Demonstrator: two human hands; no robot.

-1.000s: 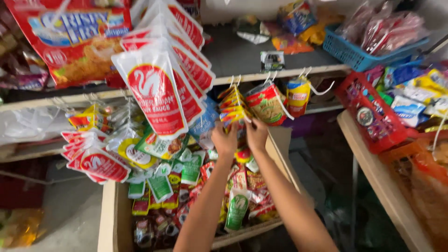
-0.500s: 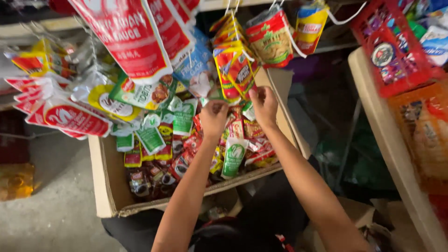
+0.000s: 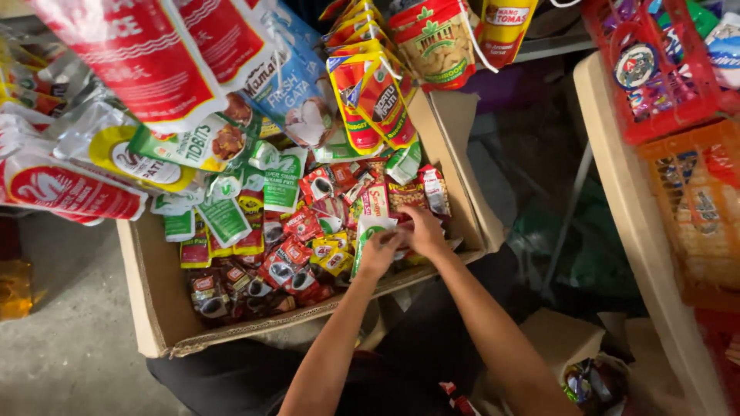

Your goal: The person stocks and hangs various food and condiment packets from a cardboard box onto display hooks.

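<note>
Moved: I see both hands drop from hanging strips into the open brown cardboard box (image 3: 154, 308).
Hands: left hand (image 3: 379, 253) and right hand (image 3: 422, 231) pinch a green-and-white sachet (image 3: 368, 233).
Progress: box full, many sachets unsorted.

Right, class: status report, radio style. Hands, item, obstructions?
Left hand and right hand both gripping green-white sachet. Over cardboard box of sachets. Hanging packets overhead, not blocking.

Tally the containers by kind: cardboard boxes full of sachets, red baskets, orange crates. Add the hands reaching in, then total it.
cardboard box of sachets: 1
red basket: 1
orange crate: 1
hands in the box: 2, the left hand and the right hand
Total: 5
</note>
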